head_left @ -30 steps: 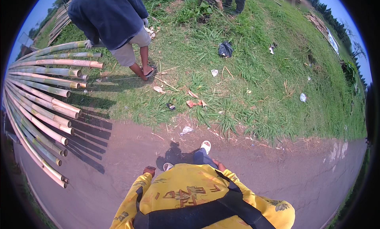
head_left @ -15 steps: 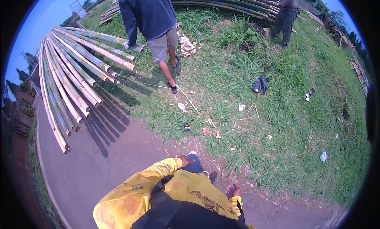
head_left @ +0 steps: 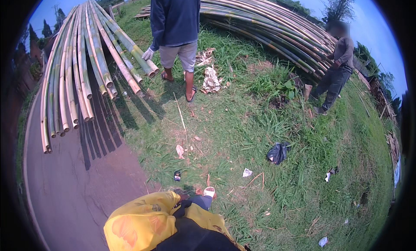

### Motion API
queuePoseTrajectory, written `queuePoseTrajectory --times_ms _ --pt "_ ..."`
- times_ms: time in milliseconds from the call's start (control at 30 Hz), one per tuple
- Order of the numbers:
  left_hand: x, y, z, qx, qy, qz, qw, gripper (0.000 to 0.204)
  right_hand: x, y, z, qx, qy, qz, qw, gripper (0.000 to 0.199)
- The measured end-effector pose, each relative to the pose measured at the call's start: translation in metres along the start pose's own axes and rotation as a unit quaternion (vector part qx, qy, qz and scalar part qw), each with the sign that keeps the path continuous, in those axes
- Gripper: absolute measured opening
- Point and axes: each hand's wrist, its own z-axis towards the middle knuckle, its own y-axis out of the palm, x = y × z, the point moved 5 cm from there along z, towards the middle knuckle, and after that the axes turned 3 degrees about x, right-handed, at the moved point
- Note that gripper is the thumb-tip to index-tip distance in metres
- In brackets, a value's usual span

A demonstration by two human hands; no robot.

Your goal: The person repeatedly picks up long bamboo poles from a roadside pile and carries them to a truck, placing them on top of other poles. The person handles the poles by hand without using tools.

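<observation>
My left arm, in a yellow patterned sleeve, reaches forward at the bottom. At its cuff, my left hand is dark and partly hidden close to my blue trouser leg; its fingers cannot be made out. A white shoe tip shows beyond that leg. My right hand is out of view. Ahead on the left, long bamboo poles fan out above the road, cut ends toward me. Beside them stands a person in a dark blue jacket, a white-gloved hand near the pole ends.
A large bamboo stack lies across the back. Another person in dark trousers stands at its right end. On the grass are a black plastic bag, a pale crumpled heap and scraps. The paved road runs along the left.
My view has tilted up and shifted, and my right hand has left the picture. The person in the blue jacket has stepped, with the gloved hand now apart from the pole it was at.
</observation>
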Motion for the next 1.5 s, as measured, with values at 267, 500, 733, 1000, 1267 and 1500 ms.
queuePoseTrajectory --times_ms 267,500,733,1000,1267,1500 --pt "0.246 -0.117 0.017 0.105 0.113 -0.362 0.919 0.052 -0.172 -0.041 0.072 -0.006 -0.116 -0.170 0.979 0.098" --pt "0.183 -0.139 0.090 0.342 0.080 0.130 0.927 0.045 -0.323 -0.074 0.107 -0.031 -0.123 -0.211 0.969 0.102" --pt "0.156 -0.055 0.135 0.182 -0.142 0.155 0.961 0.045 -0.370 -0.143 0.256 -0.080 -0.056 -0.138 0.986 0.085" --pt "0.319 -0.042 0.179 0.272 -0.111 -0.126 0.947 0.046 -0.472 -0.256 0.354 -0.167 0.040 0.051 0.984 0.067" --pt "0.453 -0.084 0.194 0.383 0.136 -0.134 0.904 0.047 -0.517 -0.277 0.426 -0.122 0.074 0.104 0.984 0.053" --pt "0.478 -0.118 0.214 0.249 -0.102 -0.175 0.947 0.051 -0.552 -0.251 0.398 -0.028 0.076 0.138 0.987 0.045"
